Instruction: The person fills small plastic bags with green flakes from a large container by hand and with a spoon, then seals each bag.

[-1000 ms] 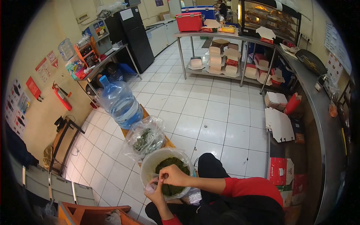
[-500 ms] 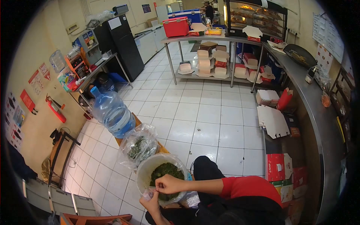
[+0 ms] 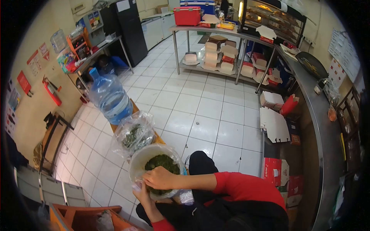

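A white bucket [image 3: 135, 163] holds dark green chopped leaves [image 3: 163, 161], and clear plastic lines its rim. At the near left side of the rim, my left hand [image 3: 144, 195] pinches a small clear plastic bag [image 3: 137, 186]. My right hand [image 3: 158, 178] reaches across the bucket, above the leaves, with its fingers closed at the same bag close to the left hand. The right fingertips are partly hidden. Just beyond the bucket sits an open clear bag of green leaves [image 3: 133, 136].
A large blue water bottle [image 3: 111, 98] stands behind the leaf bag on a wooden bench [image 3: 158, 139]. Cardboard boxes [image 3: 275, 125] lie under the steel counter [image 3: 317, 117] at right. An orange wooden piece [image 3: 83, 210] is at the lower left. White tiles cover the floor.
The view has shifted, so the bucket and hands appear further left and higher. My right hand has turned flatter, staying close to my left hand at the plastic bag.
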A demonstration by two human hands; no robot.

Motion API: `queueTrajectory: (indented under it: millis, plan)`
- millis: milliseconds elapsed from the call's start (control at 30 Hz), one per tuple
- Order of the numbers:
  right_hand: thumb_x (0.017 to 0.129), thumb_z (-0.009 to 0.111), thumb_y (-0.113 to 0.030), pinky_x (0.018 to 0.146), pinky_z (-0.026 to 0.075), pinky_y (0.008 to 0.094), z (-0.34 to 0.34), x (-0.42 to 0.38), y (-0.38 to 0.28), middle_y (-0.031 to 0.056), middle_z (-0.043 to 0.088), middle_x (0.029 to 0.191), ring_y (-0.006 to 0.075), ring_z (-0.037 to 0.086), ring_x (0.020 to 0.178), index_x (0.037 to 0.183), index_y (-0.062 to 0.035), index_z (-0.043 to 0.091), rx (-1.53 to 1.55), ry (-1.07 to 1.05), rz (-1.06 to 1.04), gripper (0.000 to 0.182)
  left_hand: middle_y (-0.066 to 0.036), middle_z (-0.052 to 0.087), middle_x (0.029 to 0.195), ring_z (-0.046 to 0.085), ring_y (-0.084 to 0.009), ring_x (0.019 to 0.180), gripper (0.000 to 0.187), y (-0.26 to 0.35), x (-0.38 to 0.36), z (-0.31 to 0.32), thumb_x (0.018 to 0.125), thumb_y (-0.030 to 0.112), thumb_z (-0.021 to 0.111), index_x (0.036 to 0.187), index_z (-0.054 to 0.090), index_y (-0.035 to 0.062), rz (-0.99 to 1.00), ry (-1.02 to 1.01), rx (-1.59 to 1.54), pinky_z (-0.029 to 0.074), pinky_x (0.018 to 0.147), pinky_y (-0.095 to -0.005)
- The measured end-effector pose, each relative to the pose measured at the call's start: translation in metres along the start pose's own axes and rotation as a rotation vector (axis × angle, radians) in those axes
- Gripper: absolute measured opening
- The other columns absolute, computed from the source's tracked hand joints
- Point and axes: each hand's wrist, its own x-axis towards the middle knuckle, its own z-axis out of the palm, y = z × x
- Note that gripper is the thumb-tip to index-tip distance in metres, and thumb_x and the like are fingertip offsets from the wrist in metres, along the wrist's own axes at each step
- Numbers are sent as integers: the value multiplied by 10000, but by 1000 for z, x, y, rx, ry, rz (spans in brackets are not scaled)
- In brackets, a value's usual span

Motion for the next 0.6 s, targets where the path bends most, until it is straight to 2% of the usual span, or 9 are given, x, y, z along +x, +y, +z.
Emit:
queueTrajectory:
  millis: [67, 133, 233, 267, 333, 400, 467, 567, 600]
  plan:
    - [772, 603, -223, 489, 485, 405, -4, -2, 2, 127, 604, 628, 309, 612, 543, 720, -51, 553, -50, -47, -25, 187, -42, 568, 862, 535, -112, 738, 116, 6, -2, 4, 759, -56, 580, 764, 524, 45, 54, 5, -99, 424, 648, -222]
    - [715, 619, -294, 527, 490, 433, -28, 7, 7, 139, 611, 576, 319, 621, 559, 622, -75, 631, -5, -313, 220, 237, -63, 563, 927, 547, -143, 830, 117, 0, 6, -12, 751, -67, 560, 801, 540, 38, 257, -27, 37, 449, 757, -254]
    - [699, 620, -245, 506, 482, 404, -32, 5, 20, 144, 613, 567, 298, 622, 544, 600, -61, 646, 177, -232, 229, 211, -108, 596, 978, 572, -200, 933, 189, 44, -11, 0, 737, -68, 540, 910, 579, -1, 777, -307, 595, 439, 877, -315]
    - [708, 618, -214, 484, 473, 379, -33, 5, 27, 133, 615, 556, 264, 626, 524, 601, -42, 642, 246, -210, 227, 203, -130, 599, 1035, 562, -214, 1001, 211, 44, -9, 1, 754, -44, 553, 960, 588, -17, 628, -452, 492, 424, 908, -330]
    - [745, 603, -143, 428, 415, 286, -41, 8, 28, 70, 594, 524, 147, 575, 468, 584, -11, 616, 795, -331, 598, 209, -152, 584, 1181, 529, -228, 1130, 338, 38, -5, 1, 759, 46, 670, 1080, 594, -26, 448, -622, 338, 399, 961, -343]
    - [780, 569, -101, 405, 339, 210, -38, 6, 27, 22, 557, 536, 66, 482, 453, 588, -1, 610, 1090, -348, 811, 220, -120, 602, 1170, 571, -223, 1092, 572, 35, -15, 8, 590, 46, 834, 1107, 594, 2, 383, -549, 221, 427, 949, -328]
    - [831, 580, -150, 419, 317, 190, -37, 1, 32, 22, 561, 575, 64, 444, 452, 662, -19, 636, 1238, -531, 883, 221, -79, 630, 1079, 603, -187, 1001, 474, 26, -20, 6, 635, -36, 769, 1076, 601, 12, 482, -412, 353, 463, 879, -292]
    - [921, 559, -297, 492, 352, 189, -42, 8, 38, -4, 557, 629, 49, 497, 570, 808, -29, 640, 1137, -635, 724, 302, -83, 630, 1049, 606, -153, 927, 432, 15, -16, -9, 689, -70, 726, 1090, 581, 2, 456, -249, 254, 472, 840, -272]
    - [907, 560, -220, 557, 409, 224, -48, 17, 42, 10, 574, 675, 101, 536, 637, 871, -53, 644, 998, -614, 631, 190, -85, 620, 1051, 600, -158, 926, 451, 19, -13, -14, 697, -63, 725, 1113, 563, -1, 387, -172, 183, 473, 840, -275]
